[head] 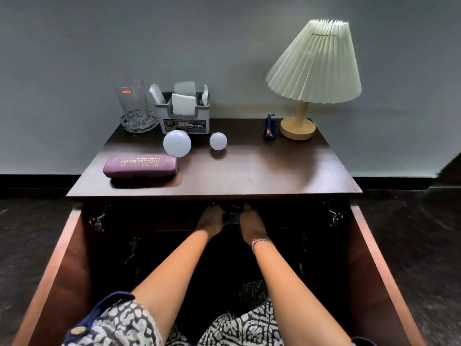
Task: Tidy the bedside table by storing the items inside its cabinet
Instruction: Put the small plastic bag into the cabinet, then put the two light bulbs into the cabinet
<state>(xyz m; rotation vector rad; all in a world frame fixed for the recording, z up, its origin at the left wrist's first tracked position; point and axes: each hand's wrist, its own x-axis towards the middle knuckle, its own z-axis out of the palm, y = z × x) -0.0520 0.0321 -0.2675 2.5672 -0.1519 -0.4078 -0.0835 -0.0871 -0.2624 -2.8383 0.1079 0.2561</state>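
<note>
You are looking down at a dark wooden bench [249, 171] set against a grey wall [74, 58]. Below its top the cabinet [159, 245] stands open, with both doors [57, 265] swung out toward you on either side. Its inside is too dark to see into.

At the back right of the bench stands a lamp [314, 63] with a pleated cream shade and a round wooden base. Just left of that base lies a small dark blue object [269, 128], too small to identify. At the back left a clear glass [132, 101] stands in a glass dish [138, 123], and beside it is a grey holder [185, 113] stuffed with white paper. In front of the holder are two white bulbs, a larger bulb [177, 143] and a smaller bulb [218, 141]. Near the front left lies a purple glasses case [141, 166].

Your left hand [210, 222] and right hand [252, 224] reach into the shadow just under the bench top, close together, fingers curled around something dark between them that cannot be made out.
</note>
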